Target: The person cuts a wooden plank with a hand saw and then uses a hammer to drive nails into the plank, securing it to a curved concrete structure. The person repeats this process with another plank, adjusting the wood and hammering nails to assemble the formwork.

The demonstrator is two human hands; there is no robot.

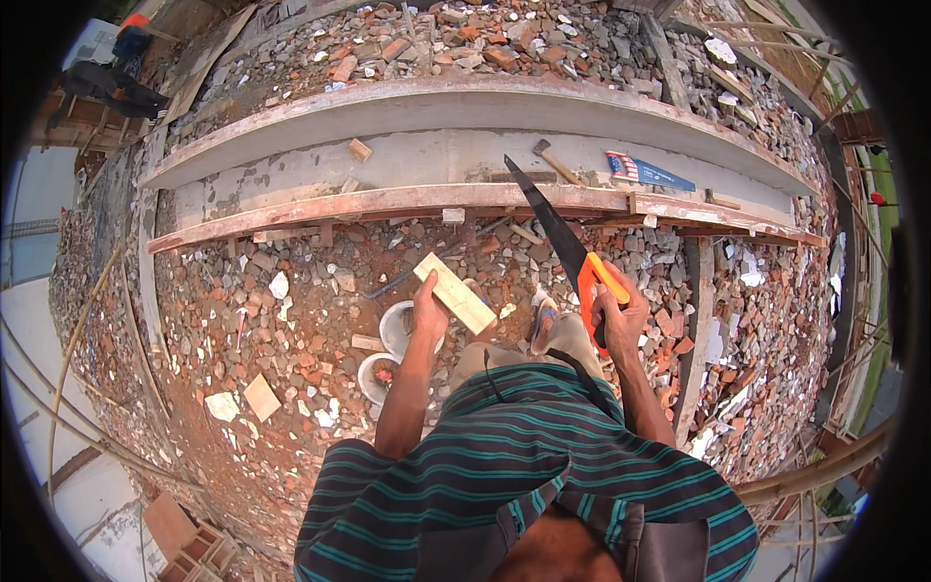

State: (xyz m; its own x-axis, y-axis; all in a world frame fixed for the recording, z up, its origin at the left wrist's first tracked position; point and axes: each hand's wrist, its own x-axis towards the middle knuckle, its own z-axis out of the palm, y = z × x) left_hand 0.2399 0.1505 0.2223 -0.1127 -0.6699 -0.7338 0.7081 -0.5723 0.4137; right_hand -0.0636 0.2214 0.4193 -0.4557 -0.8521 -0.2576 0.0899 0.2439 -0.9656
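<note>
My left hand (429,306) is closed on the left edge of a short, pale wooden board (458,295), held out in front of my body. In my right hand (621,312) is a handsaw (556,231) with an orange and black handle. My fingers wrap round that handle, and the dark blade points up and to the left, away from the board. The saw's tip reaches over the concrete ledge ahead. Blade and board are apart.
Ahead runs a long concrete trough with wooden edge boards (388,202). In it lie a hammer (558,162), a blue saw sleeve (652,173) and a small wood block (360,149). Two white buckets (372,376) stand by my left forearm. Broken brick rubble (281,339) covers the ground.
</note>
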